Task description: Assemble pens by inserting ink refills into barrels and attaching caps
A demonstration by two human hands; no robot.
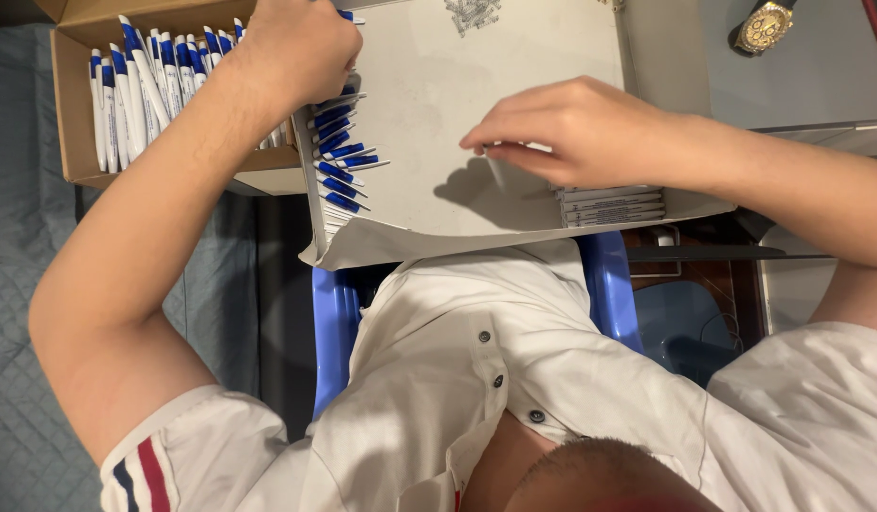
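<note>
My left hand (296, 47) is closed at the top of a row of blue-and-white pens (344, 161) that lies along the left edge of a white board (438, 85). A blue pen end (350, 17) sticks out of its fingers. My right hand (562, 128) rests on the board's right side, its fingertips pinching a thin white flat piece (510, 150). Just below that hand lies a stack of slim white boxes (609, 206).
An open cardboard box (73, 114) full of blue-and-white pens (135, 85) stands at the upper left, touching the board. A small heap of grey parts (472, 11) lies at the board's far edge. A gold wristwatch (763, 27) lies on the grey surface, top right. A blue chair (334, 322) is under me.
</note>
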